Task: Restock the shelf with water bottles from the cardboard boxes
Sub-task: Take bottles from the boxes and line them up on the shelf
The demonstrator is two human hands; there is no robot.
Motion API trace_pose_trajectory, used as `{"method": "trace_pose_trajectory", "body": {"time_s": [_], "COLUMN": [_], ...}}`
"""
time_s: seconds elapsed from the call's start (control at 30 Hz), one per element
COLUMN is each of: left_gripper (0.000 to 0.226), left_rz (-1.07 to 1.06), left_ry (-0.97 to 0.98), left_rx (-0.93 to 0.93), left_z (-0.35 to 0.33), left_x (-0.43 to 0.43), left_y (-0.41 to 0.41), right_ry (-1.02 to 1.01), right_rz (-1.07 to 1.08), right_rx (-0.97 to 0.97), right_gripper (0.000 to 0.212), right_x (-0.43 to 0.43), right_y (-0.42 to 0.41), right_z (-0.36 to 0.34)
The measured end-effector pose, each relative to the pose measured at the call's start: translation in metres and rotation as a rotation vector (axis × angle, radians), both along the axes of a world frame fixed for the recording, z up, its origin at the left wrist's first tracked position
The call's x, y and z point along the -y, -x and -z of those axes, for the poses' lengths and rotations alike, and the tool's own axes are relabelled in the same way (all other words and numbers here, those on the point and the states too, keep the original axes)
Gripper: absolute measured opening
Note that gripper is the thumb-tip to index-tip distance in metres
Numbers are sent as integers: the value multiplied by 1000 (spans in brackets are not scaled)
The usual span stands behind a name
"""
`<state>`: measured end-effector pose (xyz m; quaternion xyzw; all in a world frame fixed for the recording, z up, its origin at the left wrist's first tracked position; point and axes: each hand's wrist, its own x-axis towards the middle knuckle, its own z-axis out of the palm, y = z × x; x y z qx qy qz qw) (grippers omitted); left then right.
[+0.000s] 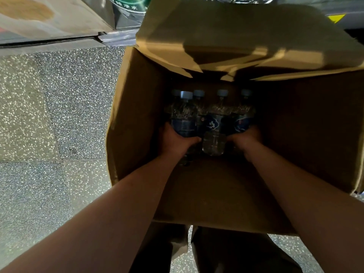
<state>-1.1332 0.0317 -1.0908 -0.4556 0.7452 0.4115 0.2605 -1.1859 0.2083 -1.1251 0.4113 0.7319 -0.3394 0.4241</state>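
Left grip (177, 140) curls round the left bottle (184, 123), right grip (246, 137) round the right bottle (243, 123), inside the cardboard box (137, 107).

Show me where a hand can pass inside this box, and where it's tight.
Free: box bottom between the bottles and near wall; the floor left of the box. Crowded: the far side, where left hand and right hand grip the packed bottles.

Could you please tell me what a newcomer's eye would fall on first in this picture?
A big open cardboard box fills the middle of the view, resting on the speckled floor. Deep inside sits a cluster of blue-capped water bottles, near the far wall. Two bare arms reach down, the left grip round the left bottle and the right grip round the right bottle.
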Motion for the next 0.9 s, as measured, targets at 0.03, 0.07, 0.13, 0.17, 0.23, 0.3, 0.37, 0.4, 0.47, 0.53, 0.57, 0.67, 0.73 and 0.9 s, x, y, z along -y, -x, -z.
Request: {"method": "trace_pose_trajectory", "body": {"time_s": [0.03,0.07,0.13,0.17,0.23,0.3,0.37,0.4,0.47,0.53,0.57,0.67,0.73,0.9], "left_gripper": [90,90,89,89,89,89,88,87,86,86,86,67,34,35], "left_rz": [5,-1,-30,-46,-74,-100,-71,-48,-15,-12,-29,-166,-206,-196], "left_ry": [-3,-1,27,41,34,-32,-104,-131,-178,-201,-205,-295,-320,-284], "left_rx": [1,0,-14,-30,-53,-61,-59,-62,-66,-56,-55,-115,-141,-68], "left_z": [1,1,1,1,-1,-7,-19,-27,-45,-70,-82,-126,-160,-231], "left_x": [0,0,-3,-5,-8,-10,-14,-17,-23,-26,-26,-23,-23,-23], "left_y": [0,0,-3,-4,-4,0,6,8,12,15,16,14,14,14], "right_ry": [-1,0,1,-3,-13,11,34,47,77,68,54,85,123,287], "right_rz": [23,48,73,61,54,144,257,286,261,148,93,50,42,-112], "right_rx": [-30,-63,-114,-127,-129,-109,-97,-105,-132,-157,-158,-154,-141,-231], "right_gripper": [81,83,84,85,87,89,90,90,85,77,75,84,84,62], "right_x": [-1,-2,-6,-8,-7,0,11,16,24,27,26,18,13,12], "right_y": [-1,-3,-4,-5,-5,-5,-5,-5,-9,-15,-18,-23,-23,-10], "right_z": [2,3,6,8,6,-2,-20,-30,-52,-80,-95,-148,-184,-255]}}
